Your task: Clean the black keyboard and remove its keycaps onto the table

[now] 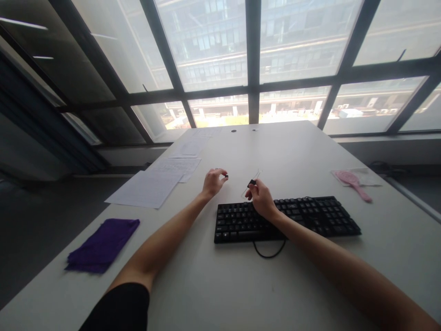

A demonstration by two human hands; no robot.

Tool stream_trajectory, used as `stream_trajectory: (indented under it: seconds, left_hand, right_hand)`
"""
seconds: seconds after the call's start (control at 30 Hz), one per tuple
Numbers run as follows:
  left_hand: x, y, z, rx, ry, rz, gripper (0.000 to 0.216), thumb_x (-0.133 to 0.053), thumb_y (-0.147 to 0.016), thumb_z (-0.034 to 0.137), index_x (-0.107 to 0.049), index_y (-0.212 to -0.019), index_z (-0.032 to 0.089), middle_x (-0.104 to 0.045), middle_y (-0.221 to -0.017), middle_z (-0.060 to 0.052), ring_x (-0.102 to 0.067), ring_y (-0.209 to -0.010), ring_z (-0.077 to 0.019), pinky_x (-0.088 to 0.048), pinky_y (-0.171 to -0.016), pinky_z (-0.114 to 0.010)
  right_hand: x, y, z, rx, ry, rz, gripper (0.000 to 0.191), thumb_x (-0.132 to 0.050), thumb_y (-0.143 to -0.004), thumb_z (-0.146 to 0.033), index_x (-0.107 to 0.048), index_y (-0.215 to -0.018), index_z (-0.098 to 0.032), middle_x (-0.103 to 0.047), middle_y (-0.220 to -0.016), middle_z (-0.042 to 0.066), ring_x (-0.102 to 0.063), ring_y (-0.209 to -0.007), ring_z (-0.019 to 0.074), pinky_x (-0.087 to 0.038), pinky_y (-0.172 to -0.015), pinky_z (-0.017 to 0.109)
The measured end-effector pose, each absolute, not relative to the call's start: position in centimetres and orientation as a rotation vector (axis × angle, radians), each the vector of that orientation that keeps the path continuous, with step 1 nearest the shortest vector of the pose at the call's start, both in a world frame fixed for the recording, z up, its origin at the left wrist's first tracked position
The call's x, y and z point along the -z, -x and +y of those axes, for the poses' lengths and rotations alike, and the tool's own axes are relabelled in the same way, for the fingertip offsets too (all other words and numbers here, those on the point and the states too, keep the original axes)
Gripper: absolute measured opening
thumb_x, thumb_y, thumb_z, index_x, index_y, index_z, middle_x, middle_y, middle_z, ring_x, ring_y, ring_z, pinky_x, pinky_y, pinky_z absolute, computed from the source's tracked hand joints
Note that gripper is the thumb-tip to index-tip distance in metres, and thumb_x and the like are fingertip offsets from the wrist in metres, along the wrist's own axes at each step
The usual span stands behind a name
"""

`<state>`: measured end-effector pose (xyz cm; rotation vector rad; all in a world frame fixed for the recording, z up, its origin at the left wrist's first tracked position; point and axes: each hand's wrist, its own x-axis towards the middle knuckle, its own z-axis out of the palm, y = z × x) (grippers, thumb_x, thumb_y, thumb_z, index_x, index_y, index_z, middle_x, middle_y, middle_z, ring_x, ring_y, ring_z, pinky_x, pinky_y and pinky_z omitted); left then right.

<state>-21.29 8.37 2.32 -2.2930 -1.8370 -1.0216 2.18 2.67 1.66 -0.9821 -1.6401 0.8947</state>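
Note:
My left hand (213, 182) pinches a small black keycap (226, 176) between thumb and fingertips, just above the white table, left of the keyboard's top corner. In my right hand (263, 197) is a keycap puller (252, 183) with a black grip; thin wires stick out from it toward the upper right and lower left. This hand hovers over the upper left half of a black keyboard (237, 223), hiding some of its keys. A loop of black cable (269, 256) shows at the keyboard's near edge.
A folded purple cloth (103, 243) lies at the left table edge, with several paper sheets (144, 188) beyond it. On the right, a pink hairbrush (353, 183) rests partly on a white wipe or sheet (370, 177). Large windows stand behind the white table (275, 151).

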Motion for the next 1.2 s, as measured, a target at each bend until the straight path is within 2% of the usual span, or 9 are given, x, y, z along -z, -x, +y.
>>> stream_trajectory:
  seconds: [0.17, 0.57, 1.03, 1.2]
  left_hand:
    - [-0.8, 22.3, 10.9, 0.843, 2.259, -1.868, 0.010, -0.072, -0.081, 0.022, -0.076, -0.089, 0.023, -0.074, -0.095, -0.004, -0.058, -0.095, -0.0252, -0.045, -0.092, -0.038]
    - [-0.3, 23.6, 13.2, 0.852, 2.104, -1.869, 0.010, -0.071, -0.081, 0.019, -0.076, -0.089, 0.024, -0.061, -0.120, -0.008, -0.046, -0.112, -0.0296, -0.041, -0.096, -0.045]
    - [-0.1, 23.7, 13.5, 0.876, 2.082, -1.874, 0.017, -0.070, -0.081, 0.019, -0.075, -0.097, 0.023, -0.060, -0.120, -0.009, -0.045, -0.112, -0.0298, -0.042, -0.097, -0.046]
    - [0.0, 23.8, 13.6, 0.864, 2.082, -1.867, 0.014, -0.070, -0.081, 0.020, -0.076, -0.093, 0.023, -0.060, -0.120, -0.008, -0.045, -0.112, -0.0297, -0.042, -0.097, -0.046]
  right_hand:
    - [-1.8, -2.2, 2.5, -0.909, 0.987, -1.646, 0.021, -0.042, -0.097, -0.035, -0.048, -0.081, -0.022, -0.066, -0.065, -0.001, -0.060, -0.057, 0.0136, -0.043, -0.058, 0.025]
    - [-1.8, -2.2, 2.4, -0.939, 0.975, -1.660, 0.021, -0.043, -0.097, -0.036, -0.048, -0.082, -0.023, -0.066, -0.067, 0.000, -0.060, -0.057, 0.0141, -0.043, -0.060, 0.026]
    - [-2.0, -2.3, 2.4, -0.935, 0.964, -1.683, 0.022, -0.044, -0.097, -0.035, -0.048, -0.079, -0.022, -0.066, -0.066, -0.001, -0.060, -0.059, 0.0139, -0.043, -0.061, 0.026]
    - [-1.9, -2.2, 2.4, -0.929, 0.959, -1.680, 0.022, -0.045, -0.097, -0.035, -0.048, -0.079, -0.023, -0.066, -0.066, -0.001, -0.060, -0.058, 0.0141, -0.043, -0.060, 0.026]
